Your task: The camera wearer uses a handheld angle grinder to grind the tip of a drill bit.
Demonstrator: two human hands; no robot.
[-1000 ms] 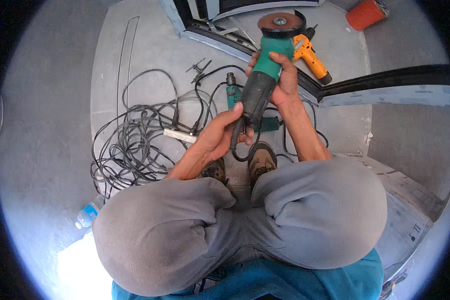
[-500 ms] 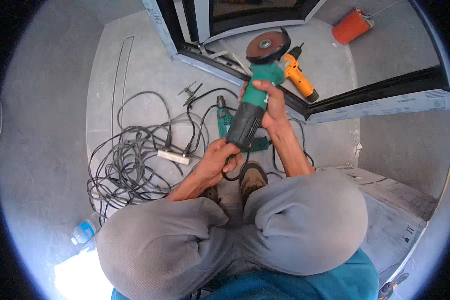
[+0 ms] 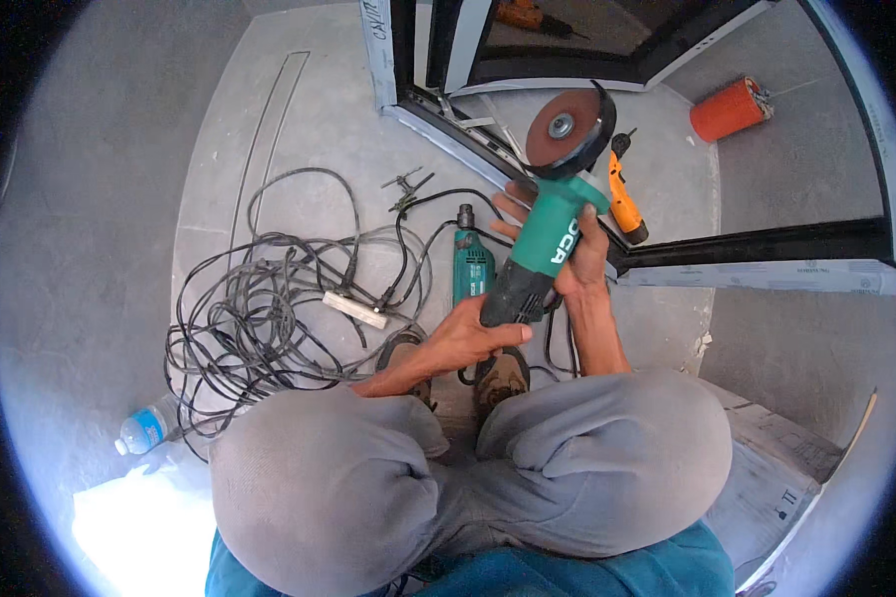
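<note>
I hold a green and black angle grinder [image 3: 551, 237] above the floor in front of my knees, its reddish-brown disc [image 3: 558, 127] facing up and pointing away from me. My left hand [image 3: 463, 340] is closed around the black rear end of the body. Under the green front part lies my right hand [image 3: 587, 261], with the thumb along the right side and fingertips reaching out past the left side. Below the grinder a green corded drill [image 3: 472, 263] rests on the floor, partly hidden by my left hand and the tool.
Tangled black cables [image 3: 259, 323] and a white power strip [image 3: 354, 309] lie left, with a water bottle [image 3: 143, 430] nearer me. A black-and-white frame [image 3: 757, 267] crosses ahead. Beyond it are a yellow-orange cordless drill [image 3: 622, 207] and a red cylinder [image 3: 729, 111]. A cardboard box [image 3: 767, 488] sits right.
The grinder has tilted further to the right, its disc end moving right. My left hand now has its thumb across the rear end; my right fingers have loosened and stretched out. The view has shifted slightly.
</note>
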